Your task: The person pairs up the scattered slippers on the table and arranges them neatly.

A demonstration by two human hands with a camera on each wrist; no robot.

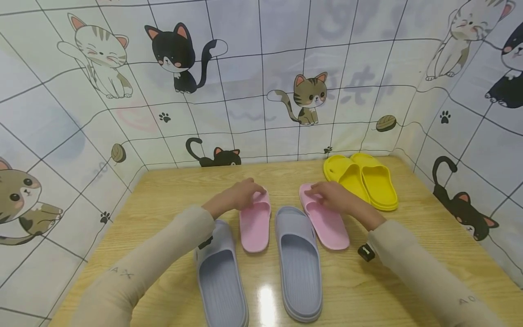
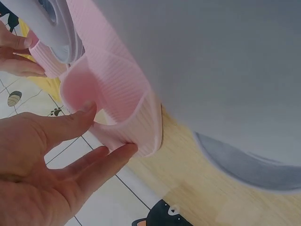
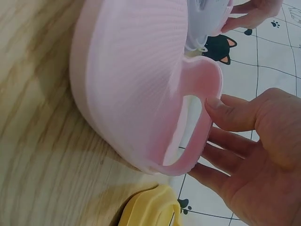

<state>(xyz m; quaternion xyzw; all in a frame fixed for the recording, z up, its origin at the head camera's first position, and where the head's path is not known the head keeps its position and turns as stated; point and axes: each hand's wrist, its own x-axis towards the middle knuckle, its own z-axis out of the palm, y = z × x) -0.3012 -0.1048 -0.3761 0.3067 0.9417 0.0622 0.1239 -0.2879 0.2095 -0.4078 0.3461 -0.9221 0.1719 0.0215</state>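
On the wooden table, my left hand (image 1: 240,196) pinches the front strap of one pink slipper (image 1: 255,229). In the left wrist view the thumb lies at the strap's edge and the fingers (image 2: 110,162) are against its outside. My right hand (image 1: 334,196) pinches the strap of the other pink slipper (image 1: 330,229), which is angled with its heel to the right; its thumb and fingers straddle the strap (image 3: 200,136). Nearer me lie two grey slippers (image 1: 300,272), one between the pink pair and one (image 1: 222,284) under my left forearm, partly hidden by the sleeve.
A pair of yellow slippers (image 1: 380,186) stands side by side at the table's back right, just beyond my right hand. Tiled sheeting with cartoon cats (image 1: 310,97) walls the table (image 1: 180,181) at the back and both sides.
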